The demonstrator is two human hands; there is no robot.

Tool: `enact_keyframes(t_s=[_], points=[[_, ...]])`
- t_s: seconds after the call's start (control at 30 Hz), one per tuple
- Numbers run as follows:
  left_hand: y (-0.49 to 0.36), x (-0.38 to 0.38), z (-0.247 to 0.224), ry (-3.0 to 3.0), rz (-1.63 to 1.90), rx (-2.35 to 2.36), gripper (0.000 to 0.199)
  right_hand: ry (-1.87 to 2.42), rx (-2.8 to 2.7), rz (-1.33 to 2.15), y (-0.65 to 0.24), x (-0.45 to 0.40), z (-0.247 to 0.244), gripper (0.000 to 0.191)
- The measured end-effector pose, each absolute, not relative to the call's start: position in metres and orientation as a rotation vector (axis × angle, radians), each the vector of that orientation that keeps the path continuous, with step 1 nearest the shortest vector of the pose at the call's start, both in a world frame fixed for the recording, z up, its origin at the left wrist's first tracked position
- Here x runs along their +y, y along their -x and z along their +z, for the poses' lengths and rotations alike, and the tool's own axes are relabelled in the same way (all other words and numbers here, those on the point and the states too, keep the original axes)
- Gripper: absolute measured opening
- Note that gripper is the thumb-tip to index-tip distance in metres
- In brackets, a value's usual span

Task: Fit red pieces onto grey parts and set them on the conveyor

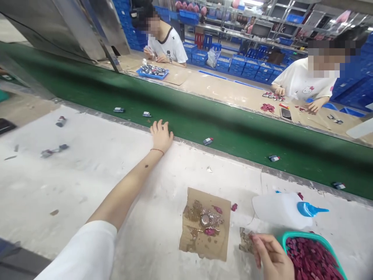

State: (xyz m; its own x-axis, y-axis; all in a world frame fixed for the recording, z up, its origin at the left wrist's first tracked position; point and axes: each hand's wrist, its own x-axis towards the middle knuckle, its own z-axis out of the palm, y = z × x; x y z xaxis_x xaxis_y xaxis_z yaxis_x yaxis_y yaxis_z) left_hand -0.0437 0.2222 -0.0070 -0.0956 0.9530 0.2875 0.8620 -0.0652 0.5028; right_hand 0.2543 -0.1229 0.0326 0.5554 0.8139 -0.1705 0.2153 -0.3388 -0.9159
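My left hand (161,136) reaches out to the near edge of the green conveyor belt (180,112), its fingers spread and nothing in them. Just beyond its fingertips, a small grey and white piece (147,114) lies on the belt. At the lower right, my right hand (274,254) pinches a small stained scrap of cardboard (244,238) between thumb and fingers. To its left lies a larger cardboard sheet (220,241), wet with clear glue-like liquid, bearing a round metal cap (205,220) and dark pink pieces (210,231).
A green basket (329,243) of dark red pieces stands beside my right hand. Behind it lies a white squeeze bottle (276,208) with a blue nozzle. Across the belt, two people work near a blue tray (153,76) and a phone (286,113).
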Motion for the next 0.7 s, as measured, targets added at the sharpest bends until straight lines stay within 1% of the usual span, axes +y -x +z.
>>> enact_keyframes(t_s=[0.07, 0.13, 0.23, 0.3, 0.37, 0.47, 0.6, 0.7], points=[[0.055, 0.228, -0.007, -1.906, 0.915, 2.049, 0.045, 1.837, -0.864, 0.831, -0.242, -0.112, 0.028, 0.043], [0.062, 0.231, -0.006, -1.871, 0.928, 2.014, 0.037, 1.806, -0.91, 0.867, -0.232, -0.104, 0.024, 0.044], [0.065, 0.231, 0.0, -1.828, 0.985, 1.928, 0.025, 1.732, -1.044, 0.926, -0.219, -0.095, 0.02, 0.042], [0.063, 0.226, 0.004, -1.792, 1.047, 1.859, 0.022, 1.721, -1.189, 0.911, -0.212, -0.09, 0.019, 0.037], [0.058, 0.214, 0.006, -1.742, 1.103, 1.777, 0.023, 1.712, -1.38, 0.862, -0.204, -0.085, 0.019, 0.03], [0.045, 0.184, 0.004, -1.64, 1.107, 1.623, 0.027, 1.606, -1.697, 0.76, -0.196, -0.076, 0.019, 0.029], [0.029, 0.125, 0.002, -1.5, 1.013, 1.362, 0.031, 1.537, -2.031, 0.619, -0.193, -0.068, 0.015, 0.029], [0.021, 0.081, 0.008, -1.269, 0.901, 1.098, 0.035, 1.538, -2.135, 0.589, -0.193, -0.067, 0.012, 0.025]])
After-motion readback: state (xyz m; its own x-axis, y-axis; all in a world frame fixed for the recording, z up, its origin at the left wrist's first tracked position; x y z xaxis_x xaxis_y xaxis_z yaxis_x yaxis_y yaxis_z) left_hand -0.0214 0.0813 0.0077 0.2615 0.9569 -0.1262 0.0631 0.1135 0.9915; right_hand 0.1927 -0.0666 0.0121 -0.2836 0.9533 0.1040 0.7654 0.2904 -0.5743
